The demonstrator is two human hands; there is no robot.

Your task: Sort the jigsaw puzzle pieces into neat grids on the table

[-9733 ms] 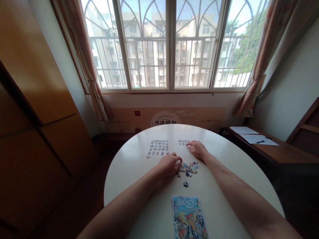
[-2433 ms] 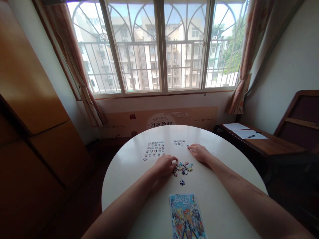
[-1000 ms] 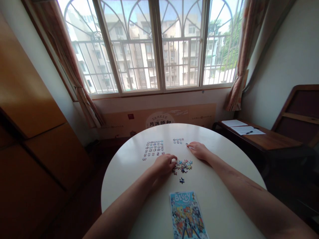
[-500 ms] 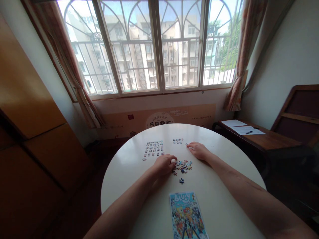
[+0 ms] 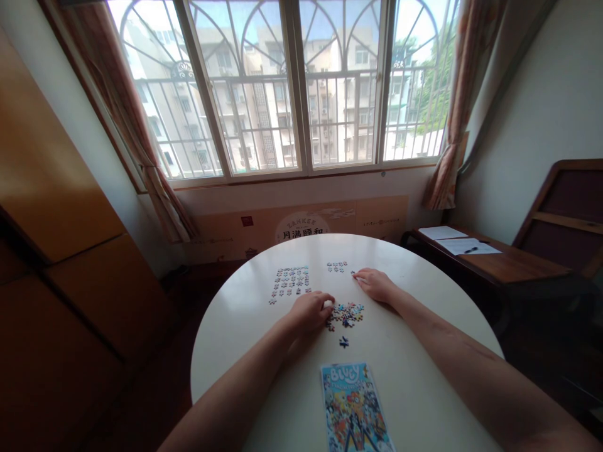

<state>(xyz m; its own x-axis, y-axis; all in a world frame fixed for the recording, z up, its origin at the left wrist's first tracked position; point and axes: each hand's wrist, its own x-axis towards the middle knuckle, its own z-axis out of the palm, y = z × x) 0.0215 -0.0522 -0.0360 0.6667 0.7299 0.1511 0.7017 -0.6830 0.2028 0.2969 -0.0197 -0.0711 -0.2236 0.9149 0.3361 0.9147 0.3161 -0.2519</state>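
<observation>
On tbl (image 5: pixel 292 395), R hand (image 5: pixel 375 285) pinches pc (image 5: pixel 353 273), L hand (image 5: pixel 309 309) half-curled at pile (image 5: pixel 348 313).

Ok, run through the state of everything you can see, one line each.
Left hand: fingers curled at the pile's edge
Right hand: fingertips at a single piece; grip unclear
Pile: loose, jumbled
Left group: laid out in rows
Small group: two rows
Dark bit: apart from the pile
Picture card: flat, picture up
Curtains: parted, tied back
Papers: lying flat on the side table
</observation>
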